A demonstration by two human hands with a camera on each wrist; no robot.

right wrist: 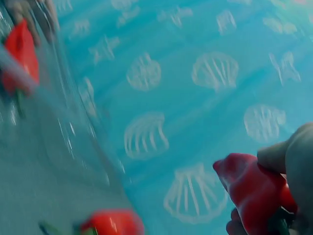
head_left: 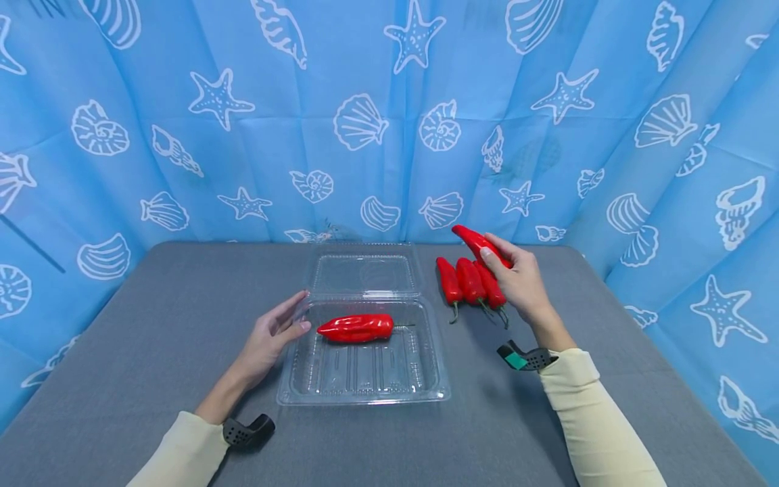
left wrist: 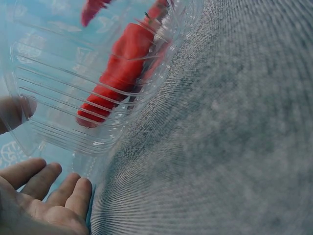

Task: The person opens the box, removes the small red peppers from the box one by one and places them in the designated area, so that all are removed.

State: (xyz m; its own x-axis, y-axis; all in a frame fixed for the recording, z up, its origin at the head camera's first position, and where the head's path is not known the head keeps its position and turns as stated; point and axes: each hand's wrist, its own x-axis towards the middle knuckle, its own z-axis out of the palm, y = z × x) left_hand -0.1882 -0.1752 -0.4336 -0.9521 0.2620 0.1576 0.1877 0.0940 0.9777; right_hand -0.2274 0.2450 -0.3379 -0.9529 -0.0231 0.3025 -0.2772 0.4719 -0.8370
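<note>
A clear plastic clamshell container (head_left: 365, 399) lies with its lid (head_left: 365, 274) folded back toward the curtain. Inside it, one red pepper (head_left: 356, 328) rests crosswise, stem to the right. My left hand (head_left: 274, 335) is at the container's left side, thumb near the rim; the left wrist view shows its fingers (left wrist: 73, 191) extended beside the plastic wall. My right hand (head_left: 517, 274) pinches another red pepper (head_left: 477, 242) between thumb and fingers, raised above the table at the right, its tip pointing left. Just below that hand lie three red peppers (head_left: 449, 281) side by side, stems toward me.
A grey cloth covers the table (head_left: 182, 304). Behind and along both sides hangs a blue curtain (head_left: 274, 149) printed with shells and starfish. A black band with a camera mount (head_left: 526, 357) sits on each wrist.
</note>
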